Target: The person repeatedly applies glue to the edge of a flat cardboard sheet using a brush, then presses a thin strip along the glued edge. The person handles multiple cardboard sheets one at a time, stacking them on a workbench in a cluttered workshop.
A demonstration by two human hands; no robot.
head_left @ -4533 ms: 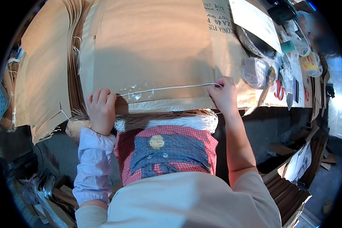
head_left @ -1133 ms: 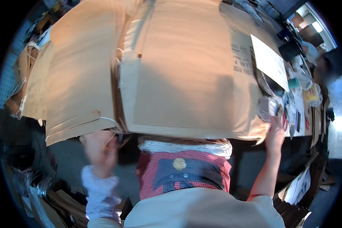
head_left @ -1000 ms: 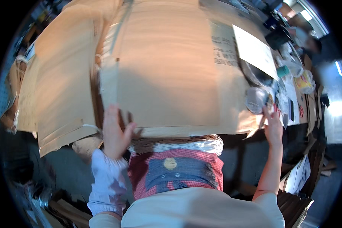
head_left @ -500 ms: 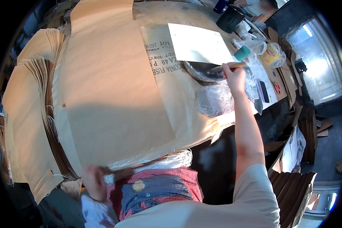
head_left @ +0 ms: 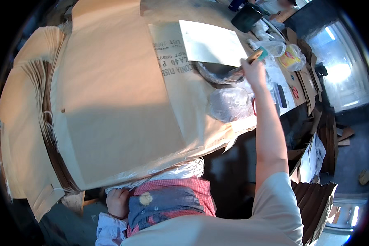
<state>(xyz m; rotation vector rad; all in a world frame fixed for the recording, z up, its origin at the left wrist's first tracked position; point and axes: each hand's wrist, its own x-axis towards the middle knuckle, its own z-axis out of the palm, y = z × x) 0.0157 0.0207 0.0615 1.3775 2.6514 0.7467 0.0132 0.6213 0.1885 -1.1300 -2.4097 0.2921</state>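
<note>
My right hand point(head_left: 254, 74) is closed around the wooden handle of a brush point(head_left: 256, 55). The brush's lower end reaches into a dark round basin point(head_left: 207, 76), partly covered by a white sheet point(head_left: 211, 43). Below my left side, my left hand point(head_left: 118, 201) is curled beside my red-checked apron point(head_left: 168, 199), next to a bundle of white strings point(head_left: 184, 169). Whatever its fingers hold, if anything, is hidden. In front of me a large brown paper sheet point(head_left: 115, 90) lies flat on the table, over printed brown paper point(head_left: 184, 106).
Fanned stacks of brown paper bags point(head_left: 37, 86) stand at the left. A clear plastic bag point(head_left: 230, 104) lies near the basin. Farther right are a phone point(head_left: 281, 96), red scissors point(head_left: 294, 92), a yellow package point(head_left: 292, 56) and a dark bucket point(head_left: 247, 17). Folded brown paper point(head_left: 313, 209) stands lower right.
My left hand has moved right and down, in against the apron. The brush handle has swung from nearly level to slanting upward, while its lower end stays at the basin.
</note>
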